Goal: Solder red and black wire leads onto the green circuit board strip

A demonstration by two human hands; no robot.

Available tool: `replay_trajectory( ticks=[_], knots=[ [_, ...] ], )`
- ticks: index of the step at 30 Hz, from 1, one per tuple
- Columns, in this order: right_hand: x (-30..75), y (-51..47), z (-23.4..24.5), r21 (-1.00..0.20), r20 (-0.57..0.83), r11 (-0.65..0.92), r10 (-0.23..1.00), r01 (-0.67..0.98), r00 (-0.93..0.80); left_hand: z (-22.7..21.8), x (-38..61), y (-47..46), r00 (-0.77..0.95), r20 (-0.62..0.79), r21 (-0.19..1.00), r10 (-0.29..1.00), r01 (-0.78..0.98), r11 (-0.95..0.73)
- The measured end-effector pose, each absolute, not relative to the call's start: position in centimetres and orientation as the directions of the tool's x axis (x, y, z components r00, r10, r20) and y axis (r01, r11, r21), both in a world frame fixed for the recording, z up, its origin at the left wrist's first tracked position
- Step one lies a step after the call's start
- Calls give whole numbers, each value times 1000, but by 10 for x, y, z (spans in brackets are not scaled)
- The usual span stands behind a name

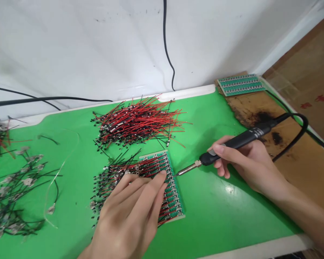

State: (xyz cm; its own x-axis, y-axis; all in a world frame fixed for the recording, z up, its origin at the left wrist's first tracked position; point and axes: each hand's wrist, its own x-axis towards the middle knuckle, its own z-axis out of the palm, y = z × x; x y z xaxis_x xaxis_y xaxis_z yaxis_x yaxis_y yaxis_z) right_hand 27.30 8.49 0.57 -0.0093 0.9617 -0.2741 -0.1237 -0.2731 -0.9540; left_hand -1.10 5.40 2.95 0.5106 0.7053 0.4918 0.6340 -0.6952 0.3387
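A soldering iron (pixel 226 145) with a black handle rests in the grip of my right hand (pixel 245 162). Its metal tip points left, at the right edge of a green circuit board (pixel 175 194), touching or very close to it. Over the board lies my left hand (pixel 132 212), its thumb and forefinger pinched together near the row of solder pads. What sits between those fingertips is hidden. Red and black wires (pixel 148 165) run side by side across the board, with small black ends hanging past its left side. The hand covers part of them.
Behind the board lies a heap of red and black wires (pixel 140 122). Black leads with metal tabs (pixel 27 183) are scattered at left. At right, another green board (pixel 241 85) sits on scorched cardboard (pixel 248 108). The iron's black cord (pixel 299 118) loops there.
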Motion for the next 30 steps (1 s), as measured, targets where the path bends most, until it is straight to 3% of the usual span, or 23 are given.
replay_trajectory(
  ticks=[23,30],
  knots=[
    [268,86,10,-965,-251,-248,968,-86,28,30,-12,53,554,448,361,702,606,-709],
    [268,86,11,-968,-243,-240,970,-73,30,30,-13,53,575,454,310,681,615,-725]
  ],
)
